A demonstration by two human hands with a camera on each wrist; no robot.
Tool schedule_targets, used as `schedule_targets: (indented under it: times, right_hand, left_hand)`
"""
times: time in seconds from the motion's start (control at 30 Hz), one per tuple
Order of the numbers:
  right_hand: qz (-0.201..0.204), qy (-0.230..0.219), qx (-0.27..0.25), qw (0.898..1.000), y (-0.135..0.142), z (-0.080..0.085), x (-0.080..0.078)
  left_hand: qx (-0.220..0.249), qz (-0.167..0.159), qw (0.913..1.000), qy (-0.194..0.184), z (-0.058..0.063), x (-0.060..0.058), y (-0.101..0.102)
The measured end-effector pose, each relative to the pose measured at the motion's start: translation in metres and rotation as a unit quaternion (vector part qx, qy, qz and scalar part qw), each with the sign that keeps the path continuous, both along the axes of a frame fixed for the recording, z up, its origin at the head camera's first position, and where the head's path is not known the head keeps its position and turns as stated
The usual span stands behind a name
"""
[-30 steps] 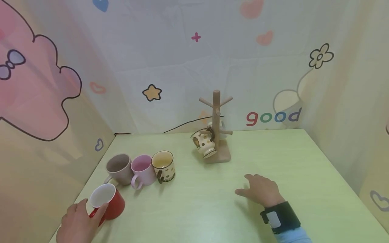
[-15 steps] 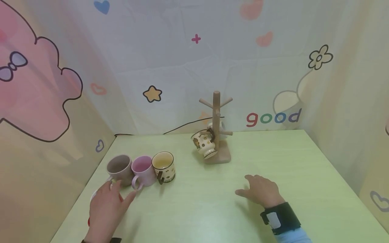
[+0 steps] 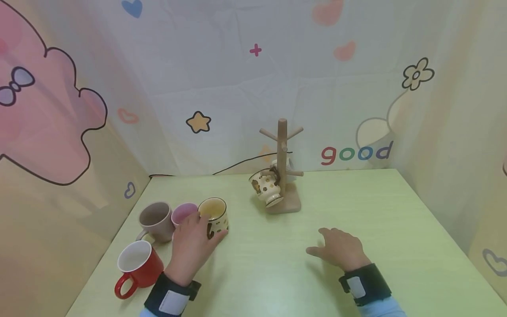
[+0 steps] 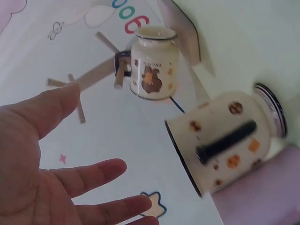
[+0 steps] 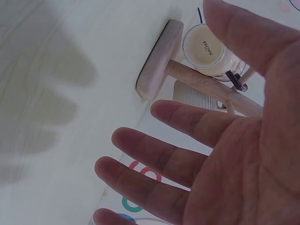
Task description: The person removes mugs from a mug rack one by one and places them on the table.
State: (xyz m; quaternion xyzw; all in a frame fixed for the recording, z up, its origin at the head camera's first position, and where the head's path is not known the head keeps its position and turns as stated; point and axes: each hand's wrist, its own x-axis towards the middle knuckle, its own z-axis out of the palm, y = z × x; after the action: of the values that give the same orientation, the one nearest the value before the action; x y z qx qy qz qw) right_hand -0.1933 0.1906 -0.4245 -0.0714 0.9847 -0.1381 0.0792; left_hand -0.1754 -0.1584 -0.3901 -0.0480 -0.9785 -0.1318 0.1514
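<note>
My left hand (image 3: 194,244) is spread over the front of a cream patterned mug (image 3: 219,222), fingertips near its rim and dark handle. In the left wrist view the thumb and fingers are apart and empty, with the cream mug's dark handle (image 4: 227,141) facing the palm. Partly hidden behind this hand is a pink mug (image 3: 183,212). My right hand (image 3: 341,248) hovers open over the right of the table, holding nothing. Beyond both hands stands a wooden mug tree (image 3: 282,154). A second cream patterned mug (image 3: 264,187) hangs tilted on a lower peg, and a white mug (image 3: 292,166) shows behind the post.
A grey-brown mug (image 3: 156,220) stands left of the pink one. Closer to the front is a red mug (image 3: 149,266) with a white inside, its handle toward me. The light green table (image 3: 261,273) ends at a printed curtain (image 3: 229,79) on the back and sides.
My left hand has left the red mug and moved right and away, past the pink mug, to the cream mug. The right hand and the mugs have stayed in place.
</note>
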Motion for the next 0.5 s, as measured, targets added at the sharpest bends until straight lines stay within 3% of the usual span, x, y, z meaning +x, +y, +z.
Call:
schedule_targets:
  times: [0.23,0.5]
  right_hand:
    - [0.003,0.008,0.003,1.000,-0.001,0.001,0.001]
    - [0.006,0.008,0.007,1.000,-0.004,0.001,0.000]
  left_hand:
    - [0.001,-0.051,0.9970,0.058,0.002,-0.016,0.026]
    - [0.013,-0.081,0.9966,0.010,0.000,-0.027,0.051]
